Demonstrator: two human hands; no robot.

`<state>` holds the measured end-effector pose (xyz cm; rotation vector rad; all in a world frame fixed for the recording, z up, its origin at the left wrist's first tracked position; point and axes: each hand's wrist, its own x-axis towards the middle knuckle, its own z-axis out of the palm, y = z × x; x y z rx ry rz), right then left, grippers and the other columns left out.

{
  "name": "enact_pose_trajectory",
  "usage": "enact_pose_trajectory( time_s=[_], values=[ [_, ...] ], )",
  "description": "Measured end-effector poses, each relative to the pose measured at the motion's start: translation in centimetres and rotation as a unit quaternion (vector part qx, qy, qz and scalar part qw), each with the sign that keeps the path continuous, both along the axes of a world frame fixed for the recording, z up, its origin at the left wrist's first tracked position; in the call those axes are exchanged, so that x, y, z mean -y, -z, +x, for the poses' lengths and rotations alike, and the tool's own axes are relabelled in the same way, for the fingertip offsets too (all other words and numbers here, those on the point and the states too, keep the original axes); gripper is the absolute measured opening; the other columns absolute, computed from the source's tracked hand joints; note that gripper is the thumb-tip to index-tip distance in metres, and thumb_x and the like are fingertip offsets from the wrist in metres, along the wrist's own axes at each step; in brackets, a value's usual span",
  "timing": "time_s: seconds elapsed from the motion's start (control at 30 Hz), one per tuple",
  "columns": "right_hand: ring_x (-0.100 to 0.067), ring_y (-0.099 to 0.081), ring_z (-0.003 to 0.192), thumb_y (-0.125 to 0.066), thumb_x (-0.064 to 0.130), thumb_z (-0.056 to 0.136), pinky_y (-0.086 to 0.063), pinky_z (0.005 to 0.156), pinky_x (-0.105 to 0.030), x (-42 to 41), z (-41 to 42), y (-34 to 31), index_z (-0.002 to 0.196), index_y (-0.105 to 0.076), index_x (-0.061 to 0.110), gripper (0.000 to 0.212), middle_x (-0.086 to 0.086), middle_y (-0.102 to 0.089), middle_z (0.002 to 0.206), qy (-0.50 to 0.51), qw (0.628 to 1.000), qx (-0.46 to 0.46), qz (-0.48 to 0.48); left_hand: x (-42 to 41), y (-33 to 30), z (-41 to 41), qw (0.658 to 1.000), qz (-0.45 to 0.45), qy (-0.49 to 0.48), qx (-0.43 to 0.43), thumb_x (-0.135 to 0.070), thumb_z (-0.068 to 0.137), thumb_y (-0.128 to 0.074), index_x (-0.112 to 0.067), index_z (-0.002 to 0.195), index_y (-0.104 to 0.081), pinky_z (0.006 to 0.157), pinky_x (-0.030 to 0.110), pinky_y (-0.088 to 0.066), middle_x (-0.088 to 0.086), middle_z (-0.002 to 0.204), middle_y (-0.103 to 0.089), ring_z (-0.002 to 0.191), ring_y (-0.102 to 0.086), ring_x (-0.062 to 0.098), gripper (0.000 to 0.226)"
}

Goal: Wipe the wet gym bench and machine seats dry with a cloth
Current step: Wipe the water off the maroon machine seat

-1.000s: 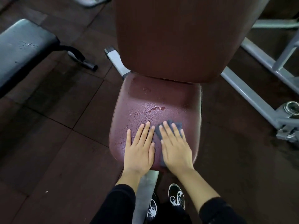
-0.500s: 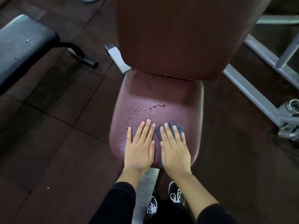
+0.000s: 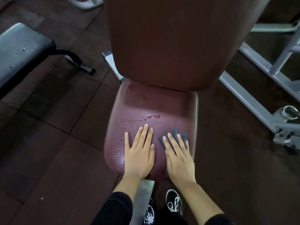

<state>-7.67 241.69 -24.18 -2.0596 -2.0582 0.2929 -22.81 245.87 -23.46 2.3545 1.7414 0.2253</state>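
Head view: one moment, looking down on a machine seat with both hands on it.
Cloth (image 3: 177, 137): small dark grey piece, lying flat on the near right part of the seat, mostly hidden under the right hand; its free corner shows past the fingertips, toward the backrest. Long axis appears to run front to back along the hand, though too much is covered to be sure.
Right hand (image 3: 179, 158): palm down on the cloth, fingers (image 3: 170, 142) straight and slightly spread — pressing, not pinching; likely flat so as to cover the widest strip per pass.
Left hand (image 3: 138, 156): flat on the bare seat just beside the right, fingers straight, holding nothing; judged to be a brace for leaning in.
Machine seat (image 3: 151, 109): maroon padded vinyl, beaded with water across the middle and left, one small puddle beyond the fingertips; narrow end toward the person.
Progress: early for this seat — most droplets remain.
Backrest (image 3: 162, 43): same maroon, rising behind the seat.
Bench (image 3: 17, 52): black pad at far left, well apart, droplets on top, not yet wiped.
Frame (image 3: 250, 98): grey steel tubing to the right.
Floor (image 3: 48, 143): dark tiles; black laced shoes (image 3: 174, 202) below the seat edge.
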Motion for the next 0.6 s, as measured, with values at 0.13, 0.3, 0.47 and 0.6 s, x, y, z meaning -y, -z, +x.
enact_pose_trajectory(
  time_s=[0.13,0.3,0.47,0.6],
  values=[
    [-0.022,-0.026,0.140,-0.033,0.027,0.093,-0.013,0.114,-0.039,-5.9,2.0,-0.6,0.141,-0.040,0.022,0.049,0.002,-0.039,0.148,-0.004,0.999,0.030,-0.020,-4.1,-0.7,2.7,1.000,-0.010,-0.009,0.002,-0.031,0.098,-0.027,-0.015,0.146,-0.042,0.114,0.058,-0.021,0.003,0.154,-0.036,0.142,-0.032,0.019,0.053],
    [-0.019,-0.011,0.145,-0.026,0.036,0.097,-0.008,0.117,-0.037,-6.0,1.9,-1.2,0.147,-0.027,0.026,0.051,0.004,-0.023,0.155,0.030,0.999,0.010,-0.026,-5.8,0.8,2.8,0.999,-0.030,-0.008,-0.014,-0.035,0.102,-0.018,-0.022,0.153,-0.023,0.118,0.054,-0.010,0.000,0.160,-0.019,0.148,-0.014,0.017,0.053],
    [-0.019,-0.009,0.146,-0.027,0.036,0.098,-0.011,0.118,-0.038,-6.9,2.3,-0.9,0.147,-0.028,0.028,0.049,0.003,-0.025,0.154,0.007,1.000,0.019,-0.023,-5.8,1.3,3.0,1.000,-0.020,-0.014,-0.014,-0.035,0.102,-0.022,-0.023,0.153,-0.022,0.117,0.052,-0.007,-0.001,0.161,-0.017,0.149,-0.011,0.016,0.053],
    [-0.021,-0.018,0.144,-0.027,0.034,0.097,-0.019,0.117,-0.041,-10.6,3.3,-0.7,0.145,-0.032,0.028,0.049,0.003,-0.030,0.153,-0.015,1.000,0.014,-0.016,-5.8,1.3,2.8,1.000,-0.016,-0.014,-0.011,-0.035,0.101,-0.023,-0.023,0.153,-0.023,0.117,0.053,-0.010,-0.001,0.160,-0.020,0.148,-0.014,0.017,0.053]
  ],
)
